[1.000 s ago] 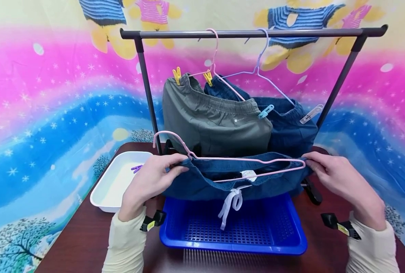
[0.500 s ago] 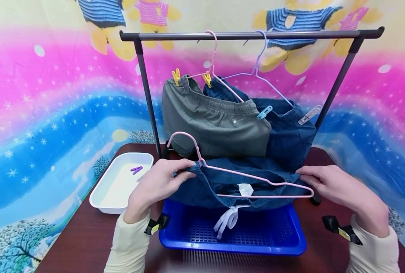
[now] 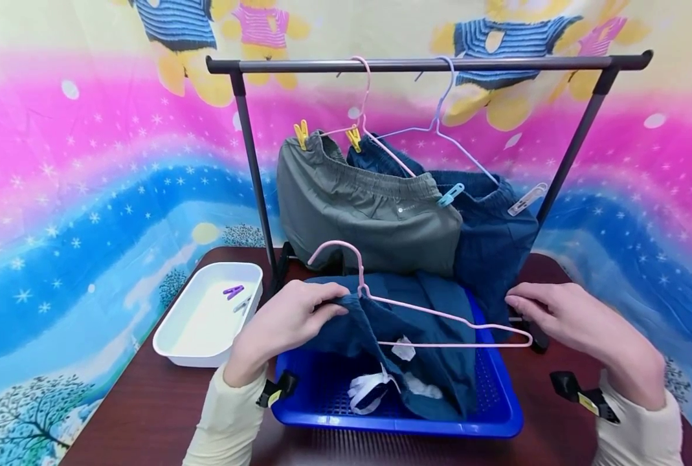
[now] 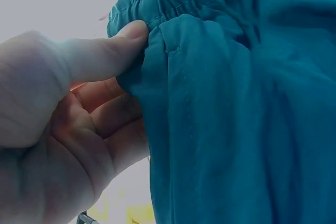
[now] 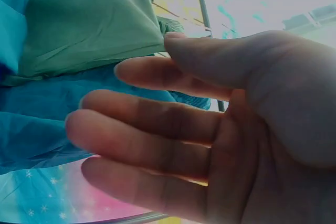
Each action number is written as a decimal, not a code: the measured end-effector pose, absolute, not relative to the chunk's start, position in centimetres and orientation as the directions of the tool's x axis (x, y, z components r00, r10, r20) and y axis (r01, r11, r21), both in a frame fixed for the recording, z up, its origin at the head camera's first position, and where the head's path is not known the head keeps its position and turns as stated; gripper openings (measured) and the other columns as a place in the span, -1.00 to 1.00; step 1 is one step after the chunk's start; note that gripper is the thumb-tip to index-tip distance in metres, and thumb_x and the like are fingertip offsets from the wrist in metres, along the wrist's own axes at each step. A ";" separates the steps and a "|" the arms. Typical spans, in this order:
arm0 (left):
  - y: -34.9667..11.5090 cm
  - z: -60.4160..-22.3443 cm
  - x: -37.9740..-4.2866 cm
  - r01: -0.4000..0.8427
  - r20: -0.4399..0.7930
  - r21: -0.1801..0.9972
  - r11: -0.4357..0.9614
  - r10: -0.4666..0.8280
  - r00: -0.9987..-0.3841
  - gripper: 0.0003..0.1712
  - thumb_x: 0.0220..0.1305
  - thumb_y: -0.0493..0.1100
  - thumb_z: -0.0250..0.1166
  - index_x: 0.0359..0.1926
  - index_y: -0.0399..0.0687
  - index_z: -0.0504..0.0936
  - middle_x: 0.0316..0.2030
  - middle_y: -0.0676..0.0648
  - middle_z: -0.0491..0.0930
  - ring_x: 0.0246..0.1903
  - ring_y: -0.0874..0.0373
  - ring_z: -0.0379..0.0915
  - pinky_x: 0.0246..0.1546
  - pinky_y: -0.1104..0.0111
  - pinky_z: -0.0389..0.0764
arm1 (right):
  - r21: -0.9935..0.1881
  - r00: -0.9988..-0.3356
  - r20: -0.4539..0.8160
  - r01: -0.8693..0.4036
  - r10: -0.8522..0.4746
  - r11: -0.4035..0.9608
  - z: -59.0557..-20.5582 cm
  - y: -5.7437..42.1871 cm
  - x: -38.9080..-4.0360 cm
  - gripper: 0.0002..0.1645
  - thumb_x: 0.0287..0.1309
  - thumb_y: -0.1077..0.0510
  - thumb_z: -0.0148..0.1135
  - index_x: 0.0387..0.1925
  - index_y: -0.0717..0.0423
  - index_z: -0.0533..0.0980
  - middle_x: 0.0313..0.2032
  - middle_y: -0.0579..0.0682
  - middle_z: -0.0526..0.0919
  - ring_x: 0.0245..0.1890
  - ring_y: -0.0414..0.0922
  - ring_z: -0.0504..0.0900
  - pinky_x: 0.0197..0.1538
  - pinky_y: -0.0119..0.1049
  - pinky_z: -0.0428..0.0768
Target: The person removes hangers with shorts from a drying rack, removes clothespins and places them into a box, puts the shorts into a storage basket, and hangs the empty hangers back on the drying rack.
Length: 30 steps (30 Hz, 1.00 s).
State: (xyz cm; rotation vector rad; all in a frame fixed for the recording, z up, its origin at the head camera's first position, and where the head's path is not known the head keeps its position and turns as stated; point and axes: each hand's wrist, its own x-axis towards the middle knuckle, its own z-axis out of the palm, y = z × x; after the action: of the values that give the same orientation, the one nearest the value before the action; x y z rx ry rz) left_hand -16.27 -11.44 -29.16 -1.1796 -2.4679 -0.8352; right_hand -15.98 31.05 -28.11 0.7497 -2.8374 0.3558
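Dark reddish-brown tabletop [image 3: 121,401]; left hand [image 3: 287,323] pinches one corner of dark-blue cloth shorts [image 3: 439,330], sagging over blue plastic basket [image 3: 392,426]; pink wire hanger [image 3: 421,310] runs lengthwise from there toward right hand [image 3: 579,320]; right fingers loosely bent, holding nothing; shorts' free side hangs below-left of them.

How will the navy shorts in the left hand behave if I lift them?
Likely floppy: pinched by the left hand, the navy shorts sag over the blue basket. The white drawstring will probably swing, hanging loose. Thin-looking, folded cloth suggests they're fairly light.
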 end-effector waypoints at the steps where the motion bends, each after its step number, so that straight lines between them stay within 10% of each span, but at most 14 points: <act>1: -11.4 -29.2 -16.2 0.776 0.466 0.383 0.500 0.621 -0.630 -0.78 0.29 -0.20 0.32 -0.04 0.04 0.66 -0.36 0.14 0.65 -0.49 0.40 0.40 -0.32 0.52 0.56 | -0.177 -0.853 0.248 -0.506 -0.459 0.844 -28.1 31.0 -15.9 -0.85 0.36 0.07 0.17 -0.13 -0.14 0.63 -0.39 -0.36 0.58 -0.41 -0.48 0.45 -0.30 -0.36 0.56; 14: -11.4 -29.0 -16.4 0.760 0.443 0.393 0.518 0.617 -0.650 -0.79 0.31 -0.17 0.31 -0.04 0.04 0.66 -0.43 0.15 0.58 -0.54 0.39 0.35 -0.39 0.53 0.51 | -0.172 -0.693 0.503 -0.666 -0.517 0.726 -27.5 28.9 -13.5 -0.60 0.20 0.31 0.28 -0.17 -0.35 0.55 -0.49 -0.46 0.45 -0.48 -0.49 0.40 -0.29 -0.63 0.38; 30: -11.5 -29.1 -16.5 0.747 0.453 0.419 0.516 0.594 -0.664 -0.79 0.31 -0.18 0.30 -0.04 0.05 0.66 -0.39 0.15 0.60 -0.51 0.38 0.38 -0.36 0.51 0.53 | -0.133 -0.603 0.505 -0.761 -0.617 0.635 -28.2 26.5 -13.6 -0.51 -0.09 0.28 0.50 -0.12 -0.21 0.60 -0.33 -0.44 0.62 -0.42 -0.51 0.48 -0.31 -0.68 0.43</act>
State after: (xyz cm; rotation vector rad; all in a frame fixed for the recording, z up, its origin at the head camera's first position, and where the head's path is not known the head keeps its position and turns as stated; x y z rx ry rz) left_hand -16.47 -11.50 -29.11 -1.1335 -2.5061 -0.8753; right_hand -13.63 26.51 -28.24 1.0894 -2.4423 0.4728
